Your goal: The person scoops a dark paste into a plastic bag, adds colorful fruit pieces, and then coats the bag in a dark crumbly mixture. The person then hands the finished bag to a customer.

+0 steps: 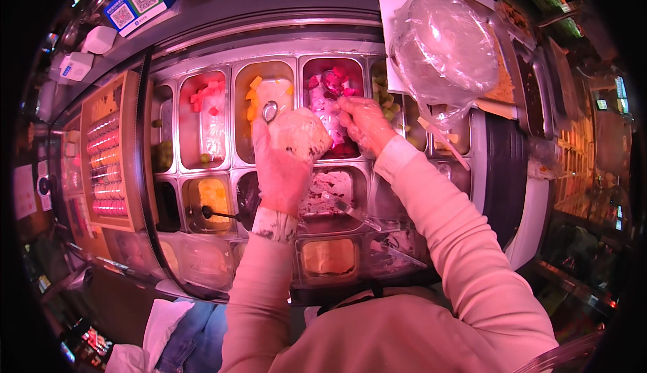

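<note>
My left hand (284, 181), in a clear glove, is closed around a pale, rounded, soft piece of food (303, 132) with dark specks, over the middle pans. My right hand (367, 122), also gloved, pinches a spoon (331, 83) whose bowl lies among bright pink fruit cubes (347, 92) in a metal pan. To the left of that pan, a second spoon (269, 111) rests in a pan with yellow fruit cubes (255, 95). Below my hands, a pan of dark-streaked pale filling (327, 191) holds a clear-handled utensil (357, 215).
Red fruit cubes (209, 100) fill part of a pan at the left, and a black-handled spoon (219, 213) lies across a yellow-filled pan. At the far right stands a plastic-wrapped round container (445, 46). A wooden-framed rack (108, 154) is at the left.
</note>
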Demonstrator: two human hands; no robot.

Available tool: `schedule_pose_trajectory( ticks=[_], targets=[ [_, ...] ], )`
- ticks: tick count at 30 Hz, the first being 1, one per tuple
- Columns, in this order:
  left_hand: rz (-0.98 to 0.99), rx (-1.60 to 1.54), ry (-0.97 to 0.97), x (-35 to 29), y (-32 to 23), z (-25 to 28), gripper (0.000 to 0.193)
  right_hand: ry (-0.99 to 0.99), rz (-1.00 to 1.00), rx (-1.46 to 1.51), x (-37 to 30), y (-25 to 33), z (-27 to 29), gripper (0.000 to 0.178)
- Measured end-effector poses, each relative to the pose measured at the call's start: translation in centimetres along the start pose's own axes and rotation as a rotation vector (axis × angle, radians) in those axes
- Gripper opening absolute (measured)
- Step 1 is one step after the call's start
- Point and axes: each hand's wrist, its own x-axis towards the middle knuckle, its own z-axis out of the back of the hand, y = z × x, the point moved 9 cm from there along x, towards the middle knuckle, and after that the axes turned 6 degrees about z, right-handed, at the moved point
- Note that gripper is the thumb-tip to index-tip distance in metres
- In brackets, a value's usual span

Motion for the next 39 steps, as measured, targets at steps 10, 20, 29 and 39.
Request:
schedule_pose_trajectory(
  ticks=[10,20,29,39],
  targets=[
    [0.09,-0.015,0.082,4.5,4.0,-4.0,0.065,-0.278,1.048,-1.589,-10.5,6.3,-2.0,0.031],
    [-0.269,0.577,0.002,3.2,2.1,-2.3,0.049,-0.234,1.168,-1.654,-14.0,5.6,-3.3,0.055],
    [-0.158,0.212,0.066,0.6,-2.4,2.7,0.035,-0.06,-0.245,-0.069,-0.4,-5.0,1.6,0.006],
    [-0.224,0.331,0.027,-2.9,-5.1,1.1,0.046,-0.371,-0.189,0.417,11.3,-12.3,5.3,0.018]
  ],
)
